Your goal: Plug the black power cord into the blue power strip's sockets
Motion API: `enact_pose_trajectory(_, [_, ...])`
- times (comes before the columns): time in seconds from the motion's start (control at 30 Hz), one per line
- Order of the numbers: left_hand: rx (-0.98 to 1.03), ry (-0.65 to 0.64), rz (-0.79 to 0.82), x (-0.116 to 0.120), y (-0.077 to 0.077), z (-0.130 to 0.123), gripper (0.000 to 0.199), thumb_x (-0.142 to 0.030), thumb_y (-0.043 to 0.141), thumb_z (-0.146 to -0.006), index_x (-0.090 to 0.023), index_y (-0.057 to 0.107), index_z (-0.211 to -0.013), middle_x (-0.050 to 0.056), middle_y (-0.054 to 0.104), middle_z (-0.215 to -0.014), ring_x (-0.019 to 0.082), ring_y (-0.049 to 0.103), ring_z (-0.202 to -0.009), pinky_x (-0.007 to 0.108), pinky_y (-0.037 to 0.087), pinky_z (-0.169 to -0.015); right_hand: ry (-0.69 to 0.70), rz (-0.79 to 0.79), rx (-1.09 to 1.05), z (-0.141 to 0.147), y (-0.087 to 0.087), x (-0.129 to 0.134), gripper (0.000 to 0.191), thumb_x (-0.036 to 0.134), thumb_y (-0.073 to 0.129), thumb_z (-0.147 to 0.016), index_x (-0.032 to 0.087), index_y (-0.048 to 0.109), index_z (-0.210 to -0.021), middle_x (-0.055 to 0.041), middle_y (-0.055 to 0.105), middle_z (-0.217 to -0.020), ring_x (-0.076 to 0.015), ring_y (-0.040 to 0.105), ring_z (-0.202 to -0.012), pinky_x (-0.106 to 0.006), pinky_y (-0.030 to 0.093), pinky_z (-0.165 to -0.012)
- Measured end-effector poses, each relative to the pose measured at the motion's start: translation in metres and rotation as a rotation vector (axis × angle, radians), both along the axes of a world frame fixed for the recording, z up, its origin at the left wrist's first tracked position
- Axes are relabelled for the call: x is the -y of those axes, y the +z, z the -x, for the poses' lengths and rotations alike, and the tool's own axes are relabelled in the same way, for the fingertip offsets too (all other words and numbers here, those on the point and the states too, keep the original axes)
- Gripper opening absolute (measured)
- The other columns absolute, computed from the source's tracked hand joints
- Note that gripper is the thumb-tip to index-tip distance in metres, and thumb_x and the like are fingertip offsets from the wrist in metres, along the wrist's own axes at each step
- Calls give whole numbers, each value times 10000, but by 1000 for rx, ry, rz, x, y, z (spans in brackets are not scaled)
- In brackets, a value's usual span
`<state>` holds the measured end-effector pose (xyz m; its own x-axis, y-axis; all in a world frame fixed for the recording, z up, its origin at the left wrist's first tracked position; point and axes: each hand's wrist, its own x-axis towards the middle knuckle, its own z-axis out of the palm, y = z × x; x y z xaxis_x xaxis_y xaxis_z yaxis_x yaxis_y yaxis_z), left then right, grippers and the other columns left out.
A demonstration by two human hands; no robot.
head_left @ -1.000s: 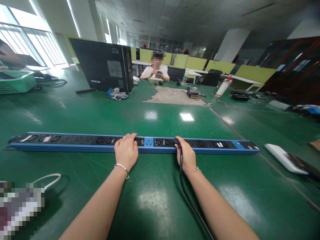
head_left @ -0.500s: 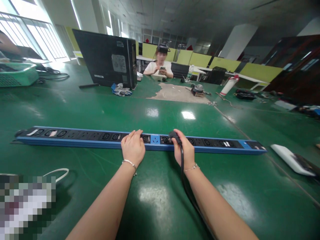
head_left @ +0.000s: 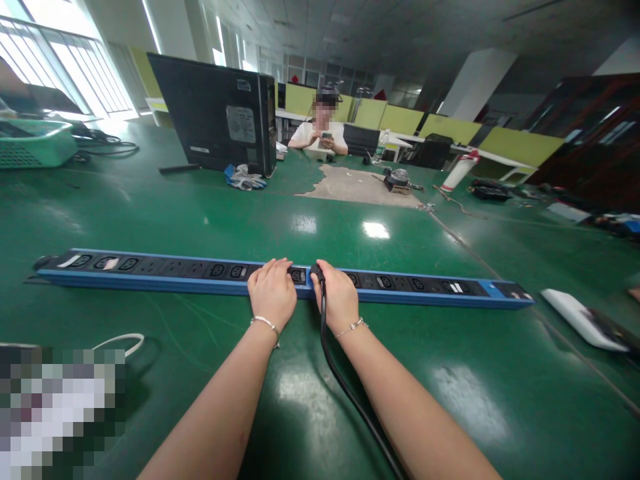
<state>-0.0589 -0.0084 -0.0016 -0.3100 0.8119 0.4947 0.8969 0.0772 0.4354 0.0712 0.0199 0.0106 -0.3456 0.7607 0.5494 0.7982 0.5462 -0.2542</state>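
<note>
A long blue and black power strip (head_left: 175, 267) lies across the green table. My left hand (head_left: 273, 290) grips the strip near its middle, with the fingers together over the top. Just to its right, my right hand (head_left: 337, 293) is closed on a black plug (head_left: 317, 272), held over the blue socket section of the strip. Whether the plug sits in that socket is hidden by the fingers. From the plug a black cable (head_left: 345, 387) runs down toward the front edge of the view.
Behind stand a black computer case (head_left: 215, 113) and gloves (head_left: 245, 178). A green basket (head_left: 37, 145) is at the far left. A white object (head_left: 580, 319) lies to the right. Across the table sits a person (head_left: 320, 137) with a phone.
My right hand has moved left with the plug, from the black sockets to the blue one beside my left hand. My left hand and the strip's left part appear slightly further right.
</note>
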Motion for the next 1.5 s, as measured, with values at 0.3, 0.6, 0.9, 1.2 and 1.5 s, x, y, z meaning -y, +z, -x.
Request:
enact_pose_trajectory(0.3, [25, -47, -42, 1, 4, -1, 306, -214, 403, -861, -233, 597, -1096, 28, 642, -1178, 206, 511, -1173, 424, 321, -1000, 131, 31, 120, -15, 0, 8, 446, 132, 400, -863, 145, 445, -1306, -91, 548, -1302, -169, 504, -1193, -362, 280, -1044])
enact_pose_trajectory(0.6, [-140, -318, 155, 11, 41, -20, 359, -354, 361, -903, -288, 590, -1172, -14, 622, -1221, 187, 484, -1218, 378, 367, -1004, 183, 112, 163, -43, -11, 4, 536, 231, 448, -848, 132, 379, -1370, -92, 459, -1386, -189, 378, -1302, -387, 267, -1087])
enact_pose_trajectory(0.9, [-316, -291, 467, 3, 79, -22, 367, -410, 336, -898, -313, 639, -1082, 8, 661, -1151, 197, 560, -1121, 344, 390, -963, 136, 44, 217, -74, -13, 5, 520, 200, 469, -826, 163, 429, -1344, -72, 428, -1412, -210, 350, -1316, -408, 259, -1088])
enact_pose_trajectory(1.2, [-312, -54, 575, -4, 68, -60, 293, -300, 337, -883, -141, 512, -1056, 131, 685, -807, 252, 671, -810, 347, 487, -695, 156, 15, 194, -78, -19, 7, 540, 195, 468, -824, 182, 404, -1360, -45, 399, -1434, -213, 323, -1327, -406, 233, -1093])
enact_pose_trajectory(1.5, [-223, 108, 280, 7, 133, -43, 362, -390, 310, -899, -197, 457, -1168, 102, 680, -940, 250, 653, -867, 362, 475, -761, 169, 24, 180, -80, -19, 6, 559, 195, 483, -808, 191, 405, -1362, -41, 395, -1436, -219, 320, -1326, -410, 238, -1091])
